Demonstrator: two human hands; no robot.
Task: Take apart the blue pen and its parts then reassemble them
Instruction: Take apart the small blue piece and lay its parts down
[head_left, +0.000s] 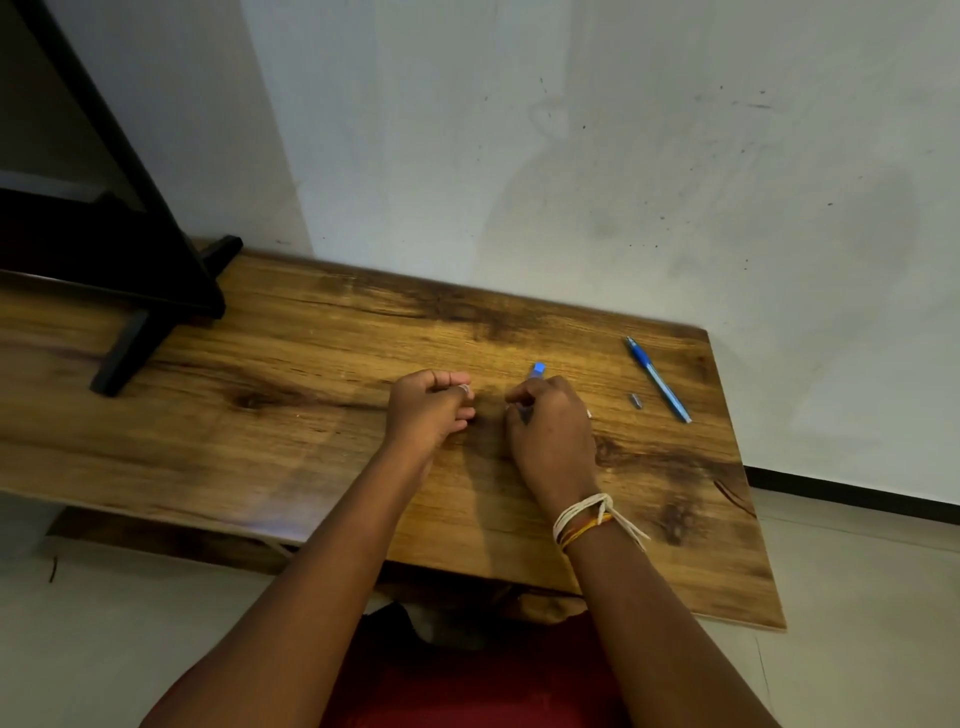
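Both hands rest low over the middle of the wooden table (311, 332), seen from the head camera looking down. The left hand (428, 410) has its fingers curled inward, and a small pale, ring-like piece (464, 388) shows at its fingertips, pinched between thumb and forefinger; what the piece is cannot be told at this size. The right hand (550, 431) sits just beside the left, apart from it by a narrow gap, with its fingers curled round a blue pen part (537, 370) whose square light-blue end sticks up past the knuckles toward the wall. A dark tip of the same part shows under the forefinger near the thumb. Pale and orange threads (584, 519) are tied round the right wrist, with loose ends hanging toward the table.

Well to the right of the hands, a blue pen piece (658, 379) with a clear barrel lies on the table top, slanting from the far edge down toward the right side. Just beside it, on its left, lies a small grey metal piece (635, 400), not touching it.

At the left of the table stands a black frame (156, 291) with a foot resting on the wood. A pale wall (623, 156) with dark specks rises behind the table, and a red garment (467, 691) shows at the bottom between the forearms.
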